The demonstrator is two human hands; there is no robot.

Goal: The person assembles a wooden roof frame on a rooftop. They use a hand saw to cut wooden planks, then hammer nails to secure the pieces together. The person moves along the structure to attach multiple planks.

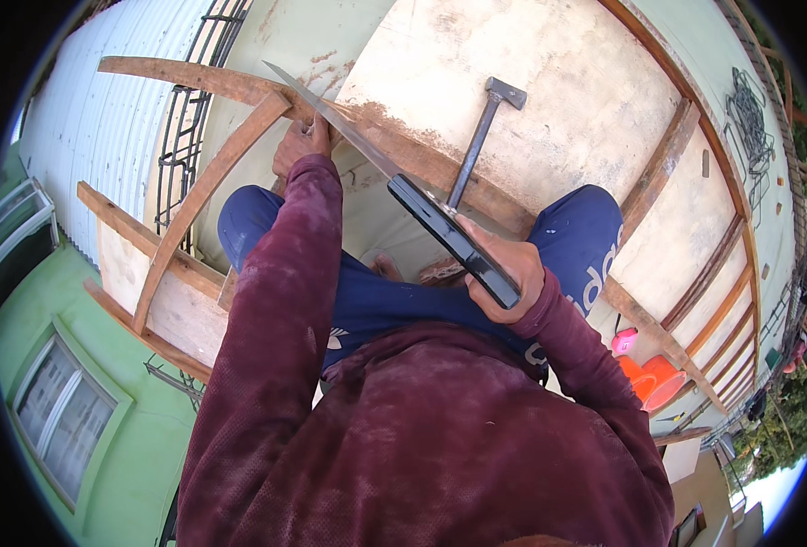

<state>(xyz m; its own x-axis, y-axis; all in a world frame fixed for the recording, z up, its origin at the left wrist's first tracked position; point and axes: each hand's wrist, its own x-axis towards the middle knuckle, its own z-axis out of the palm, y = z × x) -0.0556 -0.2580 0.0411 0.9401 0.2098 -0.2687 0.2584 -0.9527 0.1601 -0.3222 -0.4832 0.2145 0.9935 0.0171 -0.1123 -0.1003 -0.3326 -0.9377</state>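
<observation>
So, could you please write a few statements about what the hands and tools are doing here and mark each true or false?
1. The right hand grips the black handle of a long metal saw blade. True.
2. The left hand rests on the brown wooden plank. True.
3. The metal-headed hammer is held in the left hand. False: it lies untouched on the pale board.
4. The person's sleeves are bright green. False: they are maroon.
5. An orange bucket stands below to the right. True.
</observation>
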